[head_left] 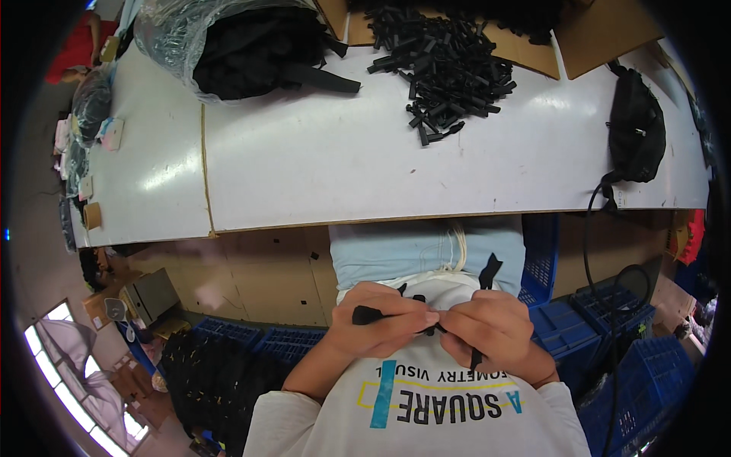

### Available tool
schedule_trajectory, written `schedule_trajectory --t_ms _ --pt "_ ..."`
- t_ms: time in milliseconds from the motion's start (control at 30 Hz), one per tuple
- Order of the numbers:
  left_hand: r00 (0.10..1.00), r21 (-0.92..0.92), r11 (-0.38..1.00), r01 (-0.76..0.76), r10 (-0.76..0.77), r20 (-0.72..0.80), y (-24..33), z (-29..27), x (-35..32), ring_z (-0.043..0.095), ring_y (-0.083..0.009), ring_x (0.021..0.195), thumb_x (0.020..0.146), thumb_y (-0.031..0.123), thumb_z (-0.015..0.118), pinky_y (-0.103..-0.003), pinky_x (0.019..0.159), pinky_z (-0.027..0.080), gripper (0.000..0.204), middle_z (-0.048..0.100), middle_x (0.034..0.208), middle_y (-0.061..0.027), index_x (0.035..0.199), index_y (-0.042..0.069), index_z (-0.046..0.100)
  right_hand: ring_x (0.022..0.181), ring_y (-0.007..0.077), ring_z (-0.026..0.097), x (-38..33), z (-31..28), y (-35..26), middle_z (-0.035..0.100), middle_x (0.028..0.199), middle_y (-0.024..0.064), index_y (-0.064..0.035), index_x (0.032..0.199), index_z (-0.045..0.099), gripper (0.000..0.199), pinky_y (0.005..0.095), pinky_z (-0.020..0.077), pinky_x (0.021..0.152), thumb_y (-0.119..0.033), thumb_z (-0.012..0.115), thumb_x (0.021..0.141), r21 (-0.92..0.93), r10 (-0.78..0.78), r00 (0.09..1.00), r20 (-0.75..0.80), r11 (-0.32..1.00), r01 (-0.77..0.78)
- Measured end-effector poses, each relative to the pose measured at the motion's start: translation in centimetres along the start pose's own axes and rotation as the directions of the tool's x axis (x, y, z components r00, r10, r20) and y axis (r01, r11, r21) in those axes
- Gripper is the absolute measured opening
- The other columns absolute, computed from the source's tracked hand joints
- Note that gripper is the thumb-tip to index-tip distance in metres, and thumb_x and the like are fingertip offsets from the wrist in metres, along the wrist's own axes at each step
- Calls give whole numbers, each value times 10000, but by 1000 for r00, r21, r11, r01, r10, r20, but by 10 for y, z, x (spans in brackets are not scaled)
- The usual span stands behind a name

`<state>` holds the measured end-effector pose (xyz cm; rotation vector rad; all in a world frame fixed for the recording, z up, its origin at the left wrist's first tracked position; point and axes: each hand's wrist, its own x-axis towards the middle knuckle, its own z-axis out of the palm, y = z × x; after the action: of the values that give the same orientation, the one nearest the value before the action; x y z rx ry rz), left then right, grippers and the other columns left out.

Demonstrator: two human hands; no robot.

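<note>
1. Black woven strap piece (373, 314), short and flat, sits pinched in the left hand (381, 320), low in front of the person's chest, below the near edge of the tabletop (320, 160).
2. Left hand: fingers curled closed around the strap, thumb and fingertips meeting the right hand at the middle.
3. Right hand (491, 326): closed too, fingers pinching a thin black strap end (488, 271) that sticks up above the knuckles; another bit hangs below the hand.
4. Both hands touch each other at the fingertips, over a white printed shirt (426, 396).
5. Light blue trousers (411, 251) show just above the hands, under the tabletop edge.
6. White tabletop is long and glossy, with a seam line on its left part.
7. Heap of short black strap pieces (449, 65) lies at the far middle of the tabletop, spilling off brown cardboard sheets (601, 34).
8. Clear plastic bag stuffed with black fabric (236, 42) lies far left of the heap, well apart from the hands.
9. Black fabric pouch bag (636, 129) rests at the right end of the tabletop; a black cord (590, 244) hangs from it over the edge.
10. Blue plastic crates (609, 320) stand on the floor to the right of the person; more at lower left beside a dark pile.
</note>
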<state>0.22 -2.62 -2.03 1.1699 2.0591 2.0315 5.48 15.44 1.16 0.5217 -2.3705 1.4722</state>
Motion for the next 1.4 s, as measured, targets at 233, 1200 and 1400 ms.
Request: schedule_trajectory --t_ms 233,1200,1400 --pt "996 205 979 -14 -4 90 9 -5 6 493 -111 450 651 -22 692 -216 401 372 257 671 826 -51 892 62 670 469 176 520 2 -5 -8 595 683 90 27 853 623 285 264 393 406 46 698 579 -129 -23 997 68 991 32" --pt "996 50 997 63 -66 54 -1 3 -1 606 -204 535 590 -41 701 -278 470 495 296 647 748 -81 876 30 672 446 201 536 -2 6 -1 557 582 86 27 852 569 243 276 422 420 47 729 670 210 170 985 41 962 -175" --pt "987 60 990 127 -132 92 1 2 -2 612 -198 573 584 -56 697 -266 495 495 300 650 745 -79 869 35 677 454 209 547 -7 9 2 572 599 101 30 850 569 242 281 427 426 52 728 669 233 187 982 16 954 -186"
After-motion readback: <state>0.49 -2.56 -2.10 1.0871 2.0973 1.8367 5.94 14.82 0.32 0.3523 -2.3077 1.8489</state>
